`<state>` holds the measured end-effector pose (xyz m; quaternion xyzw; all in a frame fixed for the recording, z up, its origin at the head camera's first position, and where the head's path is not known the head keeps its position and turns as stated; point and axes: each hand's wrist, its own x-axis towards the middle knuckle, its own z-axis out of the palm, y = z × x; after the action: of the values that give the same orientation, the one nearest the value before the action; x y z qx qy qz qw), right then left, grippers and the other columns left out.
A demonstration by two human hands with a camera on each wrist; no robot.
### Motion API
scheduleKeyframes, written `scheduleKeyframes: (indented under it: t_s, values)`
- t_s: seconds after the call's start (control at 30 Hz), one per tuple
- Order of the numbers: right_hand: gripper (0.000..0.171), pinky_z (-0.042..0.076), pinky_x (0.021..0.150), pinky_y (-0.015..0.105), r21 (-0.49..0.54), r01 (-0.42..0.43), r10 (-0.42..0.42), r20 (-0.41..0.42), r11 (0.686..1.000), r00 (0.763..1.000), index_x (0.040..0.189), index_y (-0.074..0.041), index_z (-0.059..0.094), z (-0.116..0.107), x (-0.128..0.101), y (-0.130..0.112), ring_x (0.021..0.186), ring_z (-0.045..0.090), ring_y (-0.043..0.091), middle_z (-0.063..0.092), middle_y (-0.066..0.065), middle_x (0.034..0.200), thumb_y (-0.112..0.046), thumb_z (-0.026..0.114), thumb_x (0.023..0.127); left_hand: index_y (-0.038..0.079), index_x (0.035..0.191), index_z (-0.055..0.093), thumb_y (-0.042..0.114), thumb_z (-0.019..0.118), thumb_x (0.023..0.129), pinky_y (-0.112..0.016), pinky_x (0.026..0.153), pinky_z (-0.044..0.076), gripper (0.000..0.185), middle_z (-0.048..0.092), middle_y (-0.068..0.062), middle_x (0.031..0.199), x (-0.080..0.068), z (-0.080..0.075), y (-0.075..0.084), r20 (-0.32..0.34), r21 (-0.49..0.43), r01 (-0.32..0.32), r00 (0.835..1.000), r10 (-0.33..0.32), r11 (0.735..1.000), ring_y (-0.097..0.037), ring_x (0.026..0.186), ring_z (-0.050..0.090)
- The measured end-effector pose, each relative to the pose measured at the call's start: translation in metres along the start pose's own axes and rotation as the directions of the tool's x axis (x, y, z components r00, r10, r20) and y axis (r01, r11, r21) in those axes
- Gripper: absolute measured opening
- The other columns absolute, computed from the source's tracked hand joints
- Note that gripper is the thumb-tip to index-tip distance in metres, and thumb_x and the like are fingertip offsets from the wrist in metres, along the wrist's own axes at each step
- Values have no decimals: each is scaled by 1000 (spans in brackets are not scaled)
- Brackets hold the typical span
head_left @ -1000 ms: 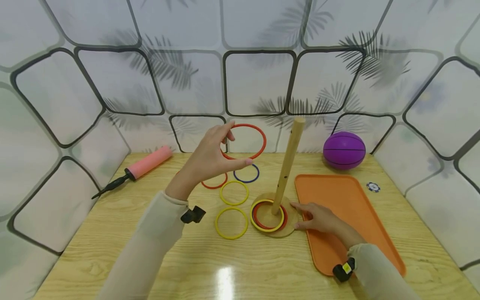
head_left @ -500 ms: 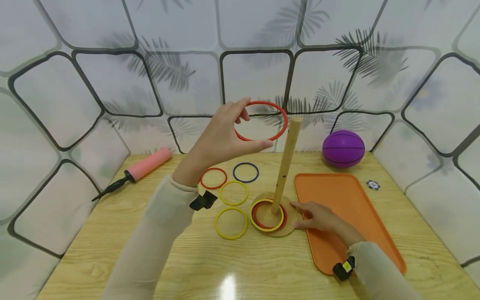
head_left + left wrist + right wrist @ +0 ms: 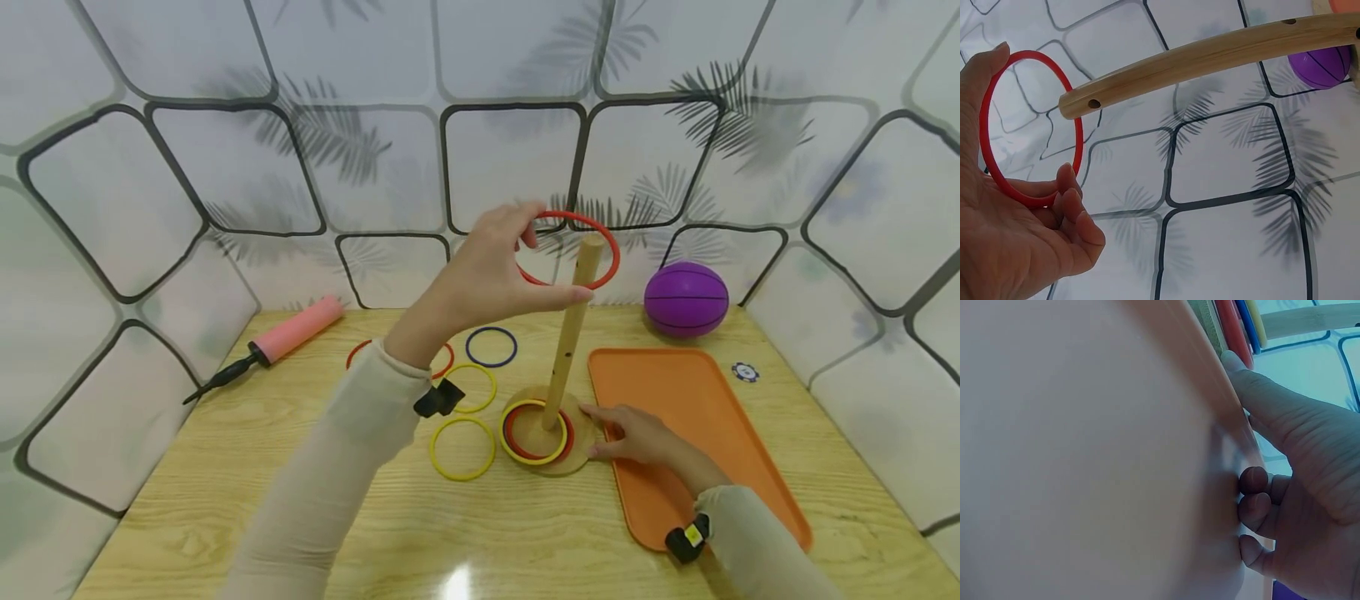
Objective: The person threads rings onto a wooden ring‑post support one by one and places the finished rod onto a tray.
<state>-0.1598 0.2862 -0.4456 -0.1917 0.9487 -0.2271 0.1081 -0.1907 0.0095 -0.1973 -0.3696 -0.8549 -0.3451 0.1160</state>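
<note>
My left hand (image 3: 498, 271) holds a red ring (image 3: 617, 254) between thumb and fingers, level with the top of a wooden peg (image 3: 566, 358). In the left wrist view the peg's tip overlaps the rim of the red ring (image 3: 1079, 140); I cannot tell whether it passes inside. Around the peg's foot, a yellow ring (image 3: 502, 433) and a red one (image 3: 572, 429) lie on the round wooden base (image 3: 583, 454). With thumb and index finger, my right hand (image 3: 637, 437) grips the base's right edge. Its other fingers (image 3: 1254, 506) curl against the orange tray (image 3: 1097, 456).
Left of the base lie two yellow rings (image 3: 463, 478), a blue ring (image 3: 516, 346) and red ring parts (image 3: 452, 357) partly behind my left arm. A pink hand pump (image 3: 300, 329) lies far left. A purple ball (image 3: 686, 300) and a poker chip (image 3: 746, 372) are right.
My left hand has carried the red ring up and then right, from left of the peg to its top. The right hand stays at the base's edge.
</note>
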Motion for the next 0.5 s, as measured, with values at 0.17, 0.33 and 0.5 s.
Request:
scheduleKeyframes:
  t_s: [0.17, 0.33, 0.5]
  values:
    - [75, 26, 61, 30, -2, -2, 2, -4, 1000, 1000, 142, -13, 46, 1, 0, 0, 70, 34, 15, 39, -1, 77, -45, 72, 79, 3, 126, 47, 49, 82, 66, -27, 76, 37, 83, 47, -3, 98, 0, 11, -3, 28, -30, 26, 999, -25, 999, -19, 100, 40]
    - [75, 27, 62, 31, -2, -7, 7, 2, 1000, 1000, 141, -14, 46, 1, 1, 0, 71, 35, 15, 41, -1, 79, -46, 72, 79, 2, 126, 48, 49, 83, 65, -26, 73, 38, 84, 47, -2, 95, -5, 25, -11, 26, -62, 40, 999, -38, 997, -18, 95, 41]
    - [75, 27, 62, 32, 2, -11, 11, 1, 1000, 1000, 141, -14, 46, 1, 1, 0, 72, 35, 15, 40, -1, 79, -47, 72, 78, 3, 129, 47, 50, 82, 65, -29, 72, 38, 86, 47, -1, 92, -12, 40, -20, 15, -93, 38, 999, -37, 995, -20, 93, 42]
